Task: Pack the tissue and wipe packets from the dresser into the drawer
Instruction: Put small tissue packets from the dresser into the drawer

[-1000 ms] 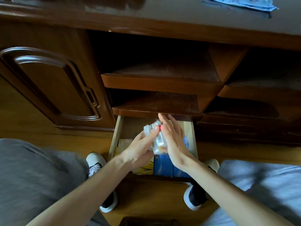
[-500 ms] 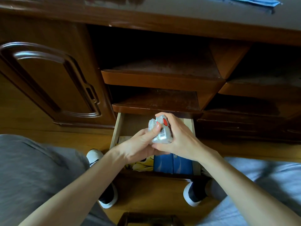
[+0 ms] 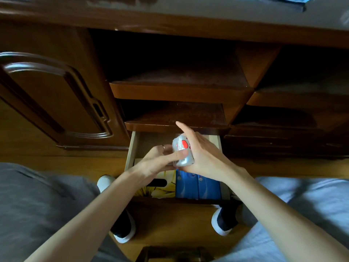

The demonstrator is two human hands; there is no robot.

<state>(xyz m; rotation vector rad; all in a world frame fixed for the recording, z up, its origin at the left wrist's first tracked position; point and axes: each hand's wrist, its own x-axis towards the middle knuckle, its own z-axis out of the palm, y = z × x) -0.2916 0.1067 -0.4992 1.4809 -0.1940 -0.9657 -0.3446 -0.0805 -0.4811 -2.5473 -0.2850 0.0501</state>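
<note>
A small white tissue packet (image 3: 182, 150) with red marks is held upright above the open drawer (image 3: 130, 148). My right hand (image 3: 204, 155) grips it from the right side, index finger stretched up and forward. My left hand (image 3: 157, 161) holds its left edge with thumb and fingers. In the drawer's near end lie a yellow flowered tissue box (image 3: 158, 188) on the left and a blue tissue pack (image 3: 197, 185) on the right. My hands hide the middle of the drawer.
Two bare wooden shelves (image 3: 177, 89) jut out just above the drawer. A closed cabinet door (image 3: 51, 95) stands at the left. A blue packet (image 3: 294, 0) lies on the dresser top (image 3: 217, 8) at the far right. My knees and shoes flank the drawer.
The packet has risen out of the drawer and turned upright. My right index finger has lifted off it and now points forward; both hands stay on the packet.
</note>
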